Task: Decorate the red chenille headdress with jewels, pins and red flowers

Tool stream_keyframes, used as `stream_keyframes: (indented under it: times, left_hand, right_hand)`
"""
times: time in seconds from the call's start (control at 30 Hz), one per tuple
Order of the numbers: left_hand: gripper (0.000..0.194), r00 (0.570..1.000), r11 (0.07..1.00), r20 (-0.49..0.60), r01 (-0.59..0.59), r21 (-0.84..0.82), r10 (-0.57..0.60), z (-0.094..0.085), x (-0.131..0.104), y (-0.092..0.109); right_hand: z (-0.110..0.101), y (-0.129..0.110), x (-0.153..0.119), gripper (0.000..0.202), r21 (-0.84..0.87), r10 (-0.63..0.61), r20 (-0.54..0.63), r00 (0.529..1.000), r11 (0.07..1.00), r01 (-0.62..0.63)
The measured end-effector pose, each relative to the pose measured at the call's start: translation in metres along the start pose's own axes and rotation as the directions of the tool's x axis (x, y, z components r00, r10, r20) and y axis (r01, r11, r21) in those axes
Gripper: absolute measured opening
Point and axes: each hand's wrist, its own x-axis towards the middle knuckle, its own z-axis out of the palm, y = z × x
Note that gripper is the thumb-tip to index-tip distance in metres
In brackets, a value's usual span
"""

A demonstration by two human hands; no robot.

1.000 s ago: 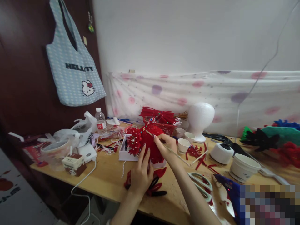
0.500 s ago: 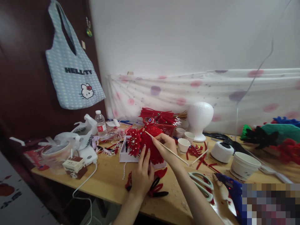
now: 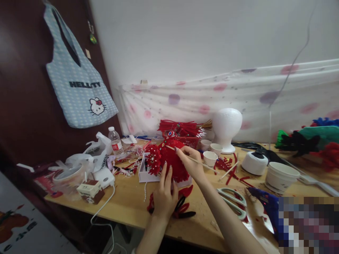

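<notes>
A red velvety ornament (image 3: 174, 161), set with blue and pale gems, rests over a white box (image 3: 148, 177). On its left side is a red flower (image 3: 153, 158) with pearl-like beads. My right hand (image 3: 193, 163) pinches a thin wooden stick (image 3: 206, 166), its tip close to the gems; whether it touches is too small to tell. The fingers of my left hand (image 3: 164, 194) are stretched out against the ornament's lower front. Red and black loop-shaped pieces (image 3: 184, 211) lie by that hand's wrist.
Behind the ornament, a basket holds red stems (image 3: 182, 125). A white foam head (image 3: 227, 128) and small cups (image 3: 210, 158) stand to the right. Green-handled scissors (image 3: 234, 203) lie by my right forearm. A bottle (image 3: 114, 141), plastic bags and a white cable (image 3: 102, 208) occupy the left.
The camera view has shifted and tilted slightly. Both hands stay at the ornament, the stick still pinched in the right, its tip still near the gems.
</notes>
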Motion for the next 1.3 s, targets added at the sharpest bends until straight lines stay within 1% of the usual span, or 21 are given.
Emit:
stream_keyframes:
  times: [0.17,0.27,0.47,0.53,0.73,0.9,1.13,1.3]
  left_hand:
    - [0.052,1.0,1.0,-0.01,-0.002,0.028,0.003,0.001,0.0,0.0]
    - [0.052,1.0,0.999,-0.013,-0.014,0.041,0.015,0.001,0.0,0.001]
    - [0.05,1.0,0.999,-0.01,-0.013,0.043,0.013,0.0,0.001,0.003]
    - [0.049,1.0,0.999,-0.018,-0.016,0.052,0.017,0.0,0.002,0.003]
    - [0.049,1.0,0.998,-0.025,-0.015,0.055,0.016,0.001,0.002,0.002]
    - [0.05,0.999,0.999,-0.033,-0.016,0.044,0.017,0.002,0.001,0.001]
    - [0.05,0.999,0.999,-0.042,-0.013,0.04,0.014,0.002,0.002,0.002]
    - [0.05,1.0,0.999,-0.025,-0.012,0.045,0.013,0.001,0.001,0.002]
  right_hand:
    - [-0.003,0.0,-0.005,0.025,-0.015,-0.09,0.119,0.989,0.996,0.092]
    - [-0.004,0.0,-0.004,0.023,-0.024,-0.107,0.141,0.984,0.993,0.111]
    - [-0.001,0.0,-0.001,0.038,-0.02,-0.042,0.03,0.999,0.999,0.042]
    - [0.001,0.0,-0.001,0.041,-0.022,-0.024,0.009,1.0,0.999,0.024]
    - [0.005,-0.003,-0.003,0.042,-0.031,0.029,-0.031,0.999,0.999,-0.03]
    - [0.005,-0.005,-0.002,0.045,0.004,0.08,-0.056,0.995,0.997,-0.08]
    - [0.005,-0.005,-0.001,0.052,0.041,0.099,-0.054,0.994,0.995,-0.096]
    - [0.003,-0.005,0.004,0.055,0.045,0.133,-0.085,0.987,0.991,-0.13]
